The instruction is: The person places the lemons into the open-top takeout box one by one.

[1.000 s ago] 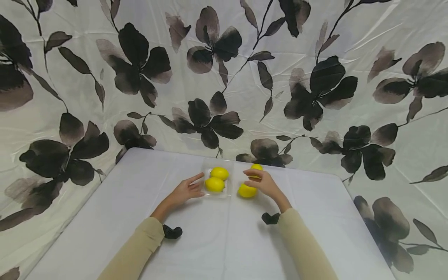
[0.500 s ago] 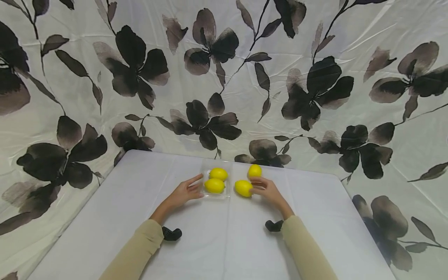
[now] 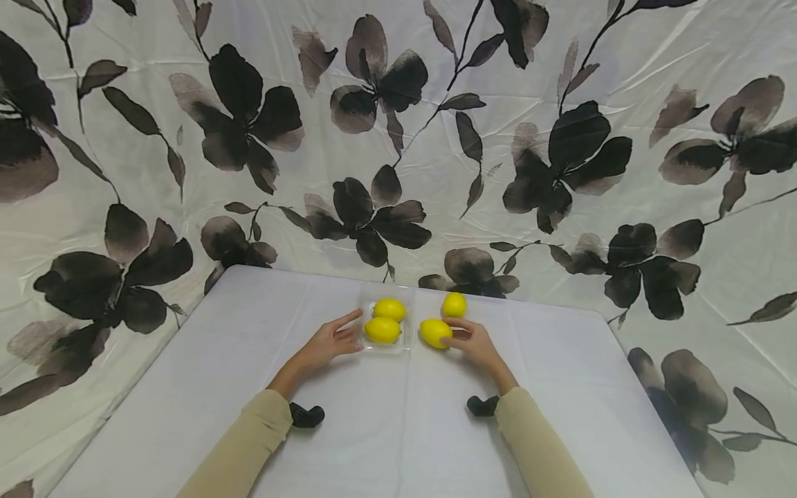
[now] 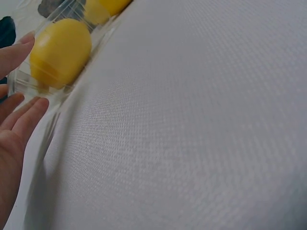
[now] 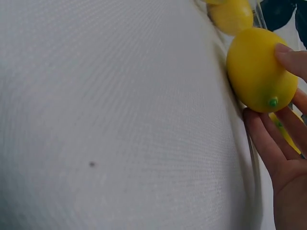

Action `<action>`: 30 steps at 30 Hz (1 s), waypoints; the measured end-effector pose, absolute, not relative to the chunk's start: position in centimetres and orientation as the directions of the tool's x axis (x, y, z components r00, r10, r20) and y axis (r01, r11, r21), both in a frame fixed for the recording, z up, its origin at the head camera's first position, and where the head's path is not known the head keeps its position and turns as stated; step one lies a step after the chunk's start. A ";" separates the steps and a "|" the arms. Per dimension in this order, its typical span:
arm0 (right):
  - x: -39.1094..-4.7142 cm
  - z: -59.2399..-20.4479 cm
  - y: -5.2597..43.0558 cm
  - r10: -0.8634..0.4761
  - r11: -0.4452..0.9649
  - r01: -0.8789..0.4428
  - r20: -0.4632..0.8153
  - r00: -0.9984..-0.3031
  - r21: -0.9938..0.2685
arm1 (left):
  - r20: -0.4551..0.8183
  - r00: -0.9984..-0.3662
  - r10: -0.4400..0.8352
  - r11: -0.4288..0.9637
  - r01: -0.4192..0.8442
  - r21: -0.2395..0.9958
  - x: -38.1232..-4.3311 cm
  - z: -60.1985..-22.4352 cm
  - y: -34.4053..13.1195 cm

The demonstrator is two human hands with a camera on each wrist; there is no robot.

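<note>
Two yellow lemons, the nearer point(image 3: 382, 330) and the farther point(image 3: 389, 310), lie in a clear plastic container point(image 3: 405, 340) at the table's far middle. My left hand point(image 3: 328, 342) is at the container's left side, with fingers extended and fingertips at its wall. To the right of the container, my right hand point(image 3: 478, 344) grips another lemon point(image 3: 433, 333), thumb on its near side and fingers round its far side. In the right wrist view, that lemon point(image 5: 259, 69) shows a green tip. One more lemon point(image 3: 454, 305) stands just behind the right hand.
A white cloth covers the table point(image 3: 349, 443). Behind it hangs a pale curtain point(image 3: 461, 207) with dark flowers, close to the table's far edge. A black device point(image 3: 308, 415) is on the left wrist and another black device point(image 3: 482, 407) on the right.
My right hand has come down from above the two loose lemons and taken hold of the nearer one, which has shifted slightly left. The left hand has stayed at the container.
</note>
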State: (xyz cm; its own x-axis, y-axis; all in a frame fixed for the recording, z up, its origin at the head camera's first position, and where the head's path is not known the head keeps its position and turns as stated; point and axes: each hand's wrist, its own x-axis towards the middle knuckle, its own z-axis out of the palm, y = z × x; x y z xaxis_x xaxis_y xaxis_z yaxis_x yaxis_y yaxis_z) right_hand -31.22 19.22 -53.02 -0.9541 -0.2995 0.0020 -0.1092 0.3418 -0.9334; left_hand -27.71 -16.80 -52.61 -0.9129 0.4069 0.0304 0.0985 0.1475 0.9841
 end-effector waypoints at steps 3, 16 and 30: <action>-31.2 -52.8 19.2 -0.280 0.369 -0.112 0.005 -0.960 -0.923 | 0.041 -0.910 0.414 0.148 0.112 0.983 -27.7 -52.6 -16.8; -31.9 -49.6 18.5 -0.258 0.301 -0.139 0.060 -0.964 -0.943 | 0.046 -0.911 0.410 0.155 0.119 0.981 -28.3 -52.9 -16.9; -31.4 -44.9 13.6 -0.408 0.217 -0.197 0.094 -0.908 -0.956 | 0.052 -0.906 0.420 0.142 0.123 0.982 -28.0 -53.0 -16.9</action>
